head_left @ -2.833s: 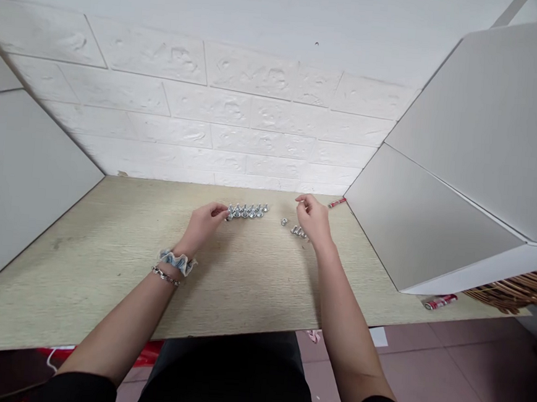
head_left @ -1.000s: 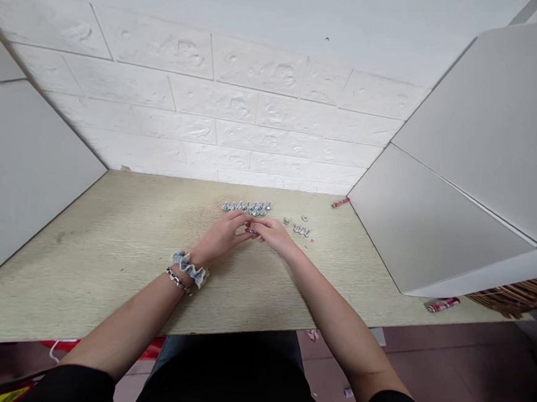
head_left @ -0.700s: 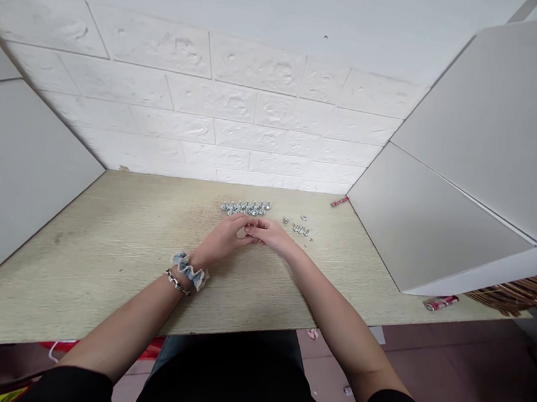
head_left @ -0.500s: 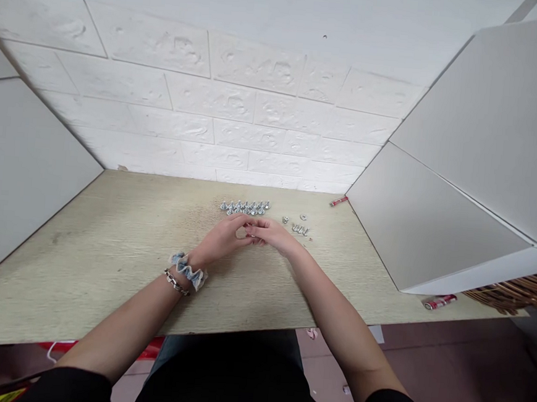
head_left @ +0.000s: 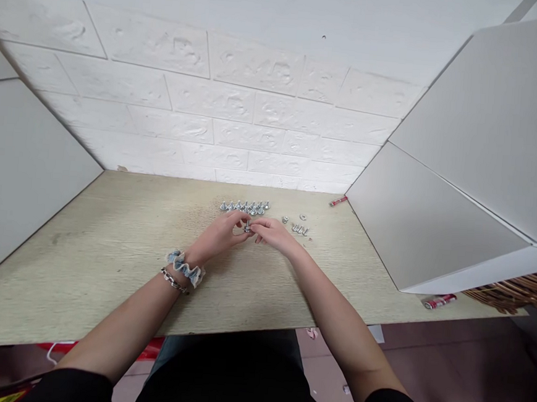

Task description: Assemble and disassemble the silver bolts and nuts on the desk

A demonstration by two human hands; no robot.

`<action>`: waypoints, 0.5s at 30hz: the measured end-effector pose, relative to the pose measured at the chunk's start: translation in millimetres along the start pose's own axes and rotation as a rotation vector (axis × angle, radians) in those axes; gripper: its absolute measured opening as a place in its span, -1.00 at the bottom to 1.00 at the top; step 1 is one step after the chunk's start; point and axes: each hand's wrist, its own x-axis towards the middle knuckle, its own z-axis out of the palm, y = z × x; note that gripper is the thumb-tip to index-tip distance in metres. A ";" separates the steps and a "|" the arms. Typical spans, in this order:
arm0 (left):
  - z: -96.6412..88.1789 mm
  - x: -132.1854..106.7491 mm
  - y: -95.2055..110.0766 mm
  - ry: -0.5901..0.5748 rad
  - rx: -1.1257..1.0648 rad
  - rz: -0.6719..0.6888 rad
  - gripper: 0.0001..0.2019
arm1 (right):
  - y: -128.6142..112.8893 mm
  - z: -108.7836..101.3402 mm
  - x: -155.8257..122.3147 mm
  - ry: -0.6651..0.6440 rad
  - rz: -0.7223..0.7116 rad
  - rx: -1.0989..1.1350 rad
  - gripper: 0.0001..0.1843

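Wood surface (head_left: 106,256): left hand (head_left: 222,236), right hand (head_left: 273,233), fingers pinching one bolt (head_left: 246,226), seemingly mid-assembly, wanting steady alignment; bolt row (head_left: 245,208) at twelve o'clock, loose pieces (head_left: 300,229) at two.

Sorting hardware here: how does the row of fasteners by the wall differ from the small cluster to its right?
The row of fasteners holds many pieces lined up side by side; the small cluster holds only a few, loosely scattered. The row sits nearer the wall, the cluster beside the right hand. Both are silvery metal parts on the table.
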 end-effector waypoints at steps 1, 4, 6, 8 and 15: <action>-0.3 0.0 0.4 -0.009 0.000 0.010 -0.79 | 0.7 2.1 0.1 -0.007 -0.020 -0.001 -0.80; -0.5 -0.4 2.6 -0.035 -0.008 0.041 -0.81 | 3.7 6.5 0.3 -0.014 -0.072 0.000 -0.67; -0.1 -0.9 4.1 -0.038 -0.007 0.048 -0.82 | 5.6 7.0 1.0 -0.015 -0.075 0.012 -0.61; 0.3 -1.3 5.0 -0.041 -0.007 0.049 -0.82 | 7.1 5.0 2.3 -0.030 -0.048 0.023 -0.60; -1.1 -0.7 4.1 -0.015 -0.009 0.040 -0.78 | 11.0 -15.3 5.4 -0.035 0.052 0.004 -0.74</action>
